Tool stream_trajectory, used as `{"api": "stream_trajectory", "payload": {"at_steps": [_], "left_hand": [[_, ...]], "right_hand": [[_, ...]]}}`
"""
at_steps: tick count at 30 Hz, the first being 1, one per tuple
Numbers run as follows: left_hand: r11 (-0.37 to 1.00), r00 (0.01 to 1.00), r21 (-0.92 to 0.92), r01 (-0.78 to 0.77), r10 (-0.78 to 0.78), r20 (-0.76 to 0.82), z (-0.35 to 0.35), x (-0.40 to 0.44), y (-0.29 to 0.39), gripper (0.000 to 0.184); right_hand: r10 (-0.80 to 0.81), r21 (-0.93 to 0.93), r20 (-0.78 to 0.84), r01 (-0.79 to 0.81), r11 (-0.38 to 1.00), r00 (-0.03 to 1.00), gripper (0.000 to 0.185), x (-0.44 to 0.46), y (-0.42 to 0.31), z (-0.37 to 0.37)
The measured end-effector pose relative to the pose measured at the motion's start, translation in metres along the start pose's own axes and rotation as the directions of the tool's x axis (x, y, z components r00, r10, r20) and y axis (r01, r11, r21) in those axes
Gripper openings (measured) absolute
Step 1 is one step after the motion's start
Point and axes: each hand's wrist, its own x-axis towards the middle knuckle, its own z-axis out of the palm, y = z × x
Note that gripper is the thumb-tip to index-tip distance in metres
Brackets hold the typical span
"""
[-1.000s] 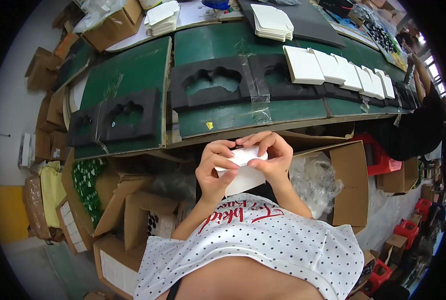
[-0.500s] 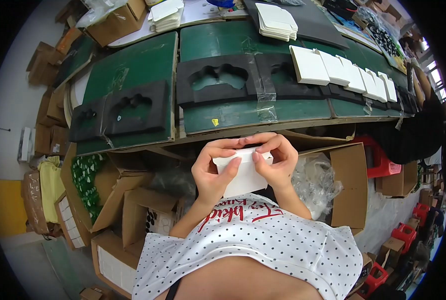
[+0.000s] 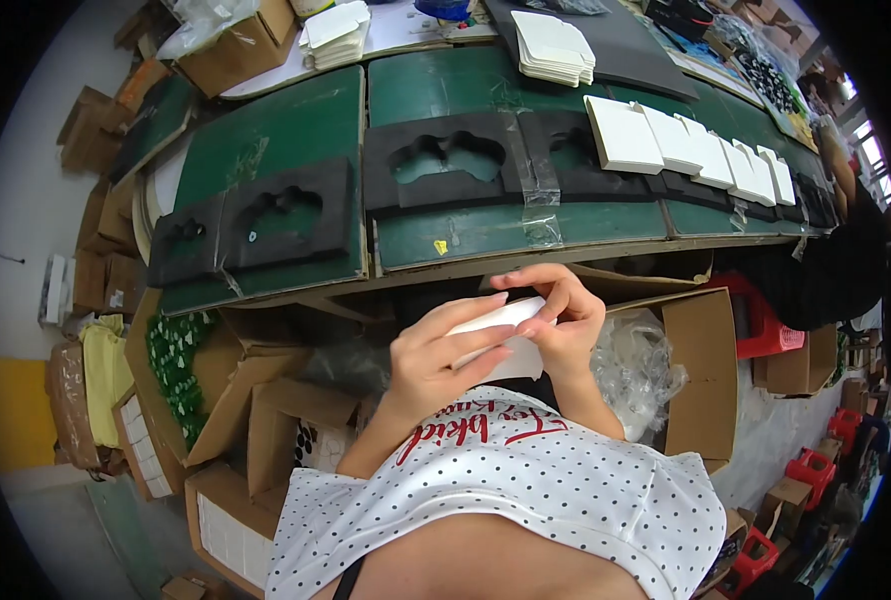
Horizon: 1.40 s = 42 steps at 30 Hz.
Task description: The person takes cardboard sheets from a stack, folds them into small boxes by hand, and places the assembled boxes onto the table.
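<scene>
A small white cardboard box is held between both hands, close to my chest and just off the table's front edge. My left hand wraps its left side, with the fingers lying across the face and top. My right hand grips the right end, thumb and bent fingers at the top corner. The fingers hide much of the box, so the state of its flap cannot be made out.
Black foam trays with shaped cutouts are taped on the green table. A row of white boxes lies at right; flat white card stacks lie behind. Open cartons flank me below, one holding clear plastic. A person's dark sleeve is at right.
The white box has tilted and turned. My left fingers have moved from its top edge to across its face, and my right hand has shifted to the top right corner.
</scene>
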Motion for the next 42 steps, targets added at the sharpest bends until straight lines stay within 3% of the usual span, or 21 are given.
{"api": "stream_trajectory", "payload": {"at_steps": [4,6,7,10,13,15,18,20,22,26,28,30,32,33,34,36,37,38,40,41,42], "left_hand": [[0.972,0.947,0.047,0.229,-0.233,0.219,-0.027,0.003,0.007,0.047],[0.926,0.879,0.075,0.371,-0.376,0.292,-0.036,0.005,0.010,0.055],[0.890,0.844,0.032,0.455,-0.442,0.304,-0.042,0.007,0.005,0.061],[0.969,0.968,0.031,0.245,-0.243,-0.057,-0.035,0.023,-0.034,0.034],[0.706,0.796,-0.559,0.435,-0.591,-0.127,-0.008,0.061,-0.054,0.024],[0.546,0.776,-0.790,0.277,-0.612,-0.151,0.023,0.087,-0.075,0.026],[0.351,0.723,-0.903,0.247,-0.687,-0.070,0.064,0.120,-0.076,0.046],[0.428,0.721,-0.853,0.299,-0.687,-0.092,0.100,0.131,-0.090,0.056],[0.242,0.699,-0.900,0.363,-0.710,0.092,0.117,0.140,-0.077,0.062],[0.222,0.718,-0.843,0.489,-0.652,0.245,0.143,0.145,-0.076,0.061],[0.139,0.672,-0.747,0.650,-0.565,0.479,0.141,0.142,-0.079,0.058],[0.194,0.622,-0.626,0.755,-0.515,0.590,0.136,0.133,-0.078,0.055],[0.230,0.599,-0.565,0.792,-0.471,0.647,0.125,0.118,-0.071,0.050],[0.236,0.608,-0.570,0.787,-0.450,0.653,0.116,0.107,-0.061,0.046],[0.241,0.616,-0.574,0.783,-0.431,0.660,0.106,0.098,-0.053,0.043],[0.256,0.600,-0.545,0.798,-0.413,0.685,0.082,0.087,-0.043,0.037],[0.262,0.593,-0.532,0.805,-0.404,0.697,0.070,0.080,-0.040,0.034],[0.253,0.591,-0.538,0.804,-0.437,0.678,0.058,0.071,-0.039,0.032],[0.247,0.589,-0.548,0.799,-0.499,0.636,0.030,0.054,-0.040,0.028],[0.230,0.605,-0.585,0.778,-0.528,0.596,0.017,0.045,-0.042,0.027],[0.211,0.616,-0.622,0.754,-0.556,0.558,0.005,0.035,-0.045,0.026]], "right_hand": [[-0.106,-0.191,0.160,0.136,0.972,0.981,0.029,0.005,0.000,-0.002],[0.014,-0.205,0.017,-0.010,0.979,1.000,0.014,0.007,-0.004,0.003],[-0.068,-0.248,-0.032,0.058,0.967,0.997,0.009,0.012,-0.003,-0.002],[-0.188,-0.366,-0.221,0.097,0.926,0.957,0.016,0.023,-0.006,-0.023],[-0.204,-0.378,-0.291,0.084,0.922,0.935,0.019,0.030,-0.011,-0.038],[-0.199,-0.367,-0.295,0.082,0.927,0.934,0.020,0.036,-0.019,-0.042],[-0.287,-0.457,-0.247,0.150,0.877,0.926,0.020,0.042,-0.031,-0.050],[-0.315,-0.458,-0.246,0.177,0.871,0.916,0.020,0.042,-0.036,-0.054],[-0.326,-0.470,-0.250,0.180,0.864,0.912,0.020,0.044,-0.039,-0.062],[-0.353,-0.545,-0.202,0.194,0.816,0.914,0.019,0.065,-0.042,-0.068],[-0.345,-0.642,-0.162,0.167,0.748,0.924,0.018,0.092,-0.048,-0.072],[-0.340,-0.558,-0.150,0.204,0.804,0.928,0.018,0.142,-0.042,-0.074],[-0.194,-0.805,-0.058,0.069,0.590,0.979,0.023,0.198,-0.029,-0.081],[-0.226,-0.885,0.120,0.207,0.416,0.967,0.031,0.227,-0.014,-0.089],[-0.223,-0.911,0.296,0.344,0.228,0.929,0.041,0.255,0.008,-0.099],[-0.029,-0.884,0.417,0.398,-0.244,0.908,0.059,0.303,0.061,-0.123],[0.184,-0.879,0.305,0.351,-0.322,0.934,0.071,0.316,0.070,-0.123],[0.081,-0.810,0.425,0.418,-0.412,0.902,0.066,0.320,0.090,-0.135],[0.527,-0.902,0.209,0.370,-0.222,0.824,0.058,0.343,0.089,-0.135],[0.383,-0.860,0.388,0.479,-0.178,0.838,0.045,0.341,0.089,-0.139],[0.387,-0.851,0.425,0.507,-0.139,0.819,0.042,0.342,0.089,-0.142]]}}
